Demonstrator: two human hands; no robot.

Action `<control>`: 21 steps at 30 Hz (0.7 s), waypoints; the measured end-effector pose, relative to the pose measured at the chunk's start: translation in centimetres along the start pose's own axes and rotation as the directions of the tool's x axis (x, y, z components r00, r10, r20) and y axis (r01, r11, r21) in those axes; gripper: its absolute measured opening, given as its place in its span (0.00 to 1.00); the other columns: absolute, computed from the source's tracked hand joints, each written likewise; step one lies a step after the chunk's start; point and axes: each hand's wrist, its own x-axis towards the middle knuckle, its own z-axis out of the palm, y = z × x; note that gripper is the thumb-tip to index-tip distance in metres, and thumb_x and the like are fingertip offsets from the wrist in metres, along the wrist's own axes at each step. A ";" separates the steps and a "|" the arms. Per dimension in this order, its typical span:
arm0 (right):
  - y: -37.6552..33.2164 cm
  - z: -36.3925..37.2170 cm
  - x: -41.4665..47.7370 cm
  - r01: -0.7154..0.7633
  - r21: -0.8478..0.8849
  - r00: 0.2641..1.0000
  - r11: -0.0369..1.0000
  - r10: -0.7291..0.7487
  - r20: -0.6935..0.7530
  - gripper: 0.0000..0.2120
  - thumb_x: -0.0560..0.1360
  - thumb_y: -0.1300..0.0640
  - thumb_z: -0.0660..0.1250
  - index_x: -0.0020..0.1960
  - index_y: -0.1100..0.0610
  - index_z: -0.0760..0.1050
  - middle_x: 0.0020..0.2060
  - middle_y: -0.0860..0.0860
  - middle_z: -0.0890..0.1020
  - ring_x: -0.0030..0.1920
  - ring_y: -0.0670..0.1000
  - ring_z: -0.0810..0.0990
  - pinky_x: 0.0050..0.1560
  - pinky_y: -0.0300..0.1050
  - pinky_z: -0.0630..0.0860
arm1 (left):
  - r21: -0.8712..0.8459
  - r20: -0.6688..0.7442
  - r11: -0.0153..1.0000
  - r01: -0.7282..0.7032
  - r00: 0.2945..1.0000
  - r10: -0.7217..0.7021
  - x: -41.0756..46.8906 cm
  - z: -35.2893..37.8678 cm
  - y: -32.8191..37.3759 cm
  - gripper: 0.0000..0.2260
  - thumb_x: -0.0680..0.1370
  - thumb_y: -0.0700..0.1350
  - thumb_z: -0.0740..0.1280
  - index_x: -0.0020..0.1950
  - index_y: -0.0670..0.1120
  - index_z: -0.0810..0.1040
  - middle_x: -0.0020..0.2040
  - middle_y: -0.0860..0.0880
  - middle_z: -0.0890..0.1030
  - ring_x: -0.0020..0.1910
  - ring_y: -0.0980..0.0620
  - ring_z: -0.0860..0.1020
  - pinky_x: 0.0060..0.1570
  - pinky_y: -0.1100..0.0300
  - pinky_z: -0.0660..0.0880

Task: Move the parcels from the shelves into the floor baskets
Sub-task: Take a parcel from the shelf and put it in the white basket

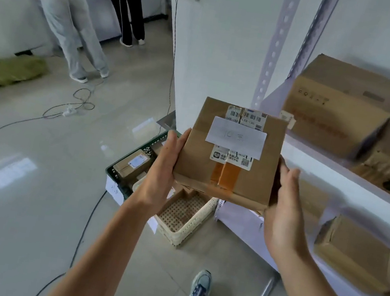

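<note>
A: Parcel position?
B: Taped cardboard parcel [229, 151] is hanging in mid-air beside the shelves [339, 172]. The cream basket [190, 229] and dark green basket [116, 182] are sitting on the floor below.
A: Hands?
B: Left hand [162, 165] is clasping its left side and right hand [284, 209] is gripping the right edge. Fingers are tucking out of sight underneath. More boxes [338, 104] are lying on the shelves.

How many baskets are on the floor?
2: a dark green basket, farther left, with parcels inside; a cream basket beside it, nearer the shelves. The held parcel may hide more.
</note>
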 end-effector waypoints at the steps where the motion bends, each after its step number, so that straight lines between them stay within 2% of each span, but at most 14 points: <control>1: 0.9 0.6 0.9 -0.005 0.003 1.000 1.000 0.005 0.023 0.30 0.85 0.38 0.47 0.80 0.49 0.69 0.73 0.49 0.79 0.75 0.51 0.76 0.74 0.57 0.73 | 0.003 0.018 1.000 0.003 1.000 -0.003 0.6 -0.9 -0.1 0.26 0.85 0.72 0.47 0.71 0.70 0.79 0.69 0.59 0.84 0.65 0.63 0.82 0.60 0.66 0.81; 3: 3.1 1.7 3.3 -0.034 0.013 0.997 0.999 0.033 0.065 0.29 0.86 0.39 0.47 0.80 0.51 0.69 0.73 0.48 0.80 0.75 0.49 0.76 0.70 0.46 0.76 | 0.002 0.022 1.000 0.027 0.999 -0.027 2.6 -2.9 -0.7 0.25 0.85 0.71 0.48 0.69 0.69 0.81 0.68 0.58 0.84 0.65 0.60 0.83 0.56 0.68 0.81; 4: 4.4 2.2 4.6 -0.053 0.009 0.995 0.999 0.052 0.081 0.29 0.87 0.40 0.46 0.81 0.52 0.68 0.74 0.49 0.78 0.76 0.49 0.75 0.72 0.47 0.75 | 0.011 0.008 0.999 0.043 0.999 -0.043 3.8 -4.0 -1.2 0.25 0.84 0.71 0.49 0.69 0.69 0.81 0.69 0.58 0.84 0.66 0.59 0.83 0.57 0.68 0.81; 6: 6.9 2.8 7.0 -0.109 -0.004 0.989 0.994 0.109 0.100 0.30 0.87 0.40 0.45 0.83 0.52 0.64 0.79 0.50 0.73 0.80 0.51 0.69 0.81 0.57 0.65 | 0.056 -0.046 0.995 0.083 0.996 -0.080 6.2 -6.2 -2.5 0.25 0.84 0.73 0.49 0.70 0.70 0.80 0.70 0.58 0.84 0.68 0.57 0.82 0.59 0.64 0.81; 8: 9.6 3.3 9.5 -0.184 -0.012 0.980 0.983 0.185 0.078 0.30 0.87 0.38 0.47 0.84 0.50 0.62 0.80 0.47 0.71 0.82 0.48 0.65 0.83 0.59 0.58 | 0.086 -0.120 0.984 0.156 0.982 -0.145 8.9 -8.5 -4.3 0.28 0.82 0.75 0.49 0.75 0.68 0.76 0.73 0.55 0.82 0.71 0.52 0.81 0.68 0.50 0.79; 9: 10.9 3.6 10.6 -0.221 -0.013 0.973 0.975 0.222 0.067 0.29 0.87 0.38 0.47 0.84 0.49 0.62 0.80 0.45 0.71 0.81 0.46 0.66 0.83 0.57 0.58 | 0.078 -0.137 0.977 0.200 0.973 -0.188 10.3 -9.5 -5.2 0.31 0.81 0.76 0.49 0.77 0.67 0.74 0.74 0.54 0.81 0.73 0.49 0.79 0.73 0.42 0.74; 11: 13.1 4.1 12.2 -0.312 -0.006 0.948 0.950 0.311 0.069 0.29 0.85 0.37 0.48 0.82 0.47 0.65 0.77 0.42 0.74 0.79 0.42 0.69 0.81 0.53 0.62 | 0.099 -0.148 0.954 0.284 0.952 -0.269 12.4 -11.1 -6.9 0.33 0.82 0.75 0.48 0.81 0.63 0.72 0.77 0.53 0.78 0.77 0.47 0.75 0.79 0.36 0.66; 15: 18.3 5.2 15.2 -0.486 0.011 0.874 0.874 0.485 0.033 0.37 0.75 0.30 0.56 0.81 0.45 0.67 0.74 0.41 0.78 0.76 0.44 0.73 0.82 0.56 0.62 | 0.118 -0.156 0.895 0.431 0.898 -0.412 16.1 -14.6 -11.4 0.34 0.82 0.74 0.45 0.82 0.63 0.69 0.79 0.54 0.76 0.79 0.46 0.73 0.82 0.35 0.60; 19: 23.5 5.8 17.0 -0.617 0.025 0.786 0.786 0.618 -0.023 0.46 0.70 0.25 0.60 0.83 0.45 0.63 0.78 0.43 0.73 0.78 0.47 0.70 0.82 0.58 0.62 | 0.128 -0.183 0.808 0.575 0.814 -0.551 18.9 -17.1 -15.8 0.37 0.76 0.77 0.48 0.80 0.65 0.72 0.78 0.54 0.75 0.79 0.46 0.69 0.83 0.34 0.56; 21: 26.4 5.9 17.8 -0.655 0.028 0.752 0.755 0.655 -0.073 0.44 0.68 0.24 0.61 0.80 0.41 0.66 0.75 0.39 0.75 0.77 0.45 0.71 0.81 0.58 0.63 | 0.114 -0.211 0.776 0.620 0.778 -0.591 20.3 -18.3 -18.3 0.39 0.75 0.79 0.51 0.79 0.61 0.74 0.79 0.52 0.73 0.80 0.47 0.68 0.83 0.36 0.57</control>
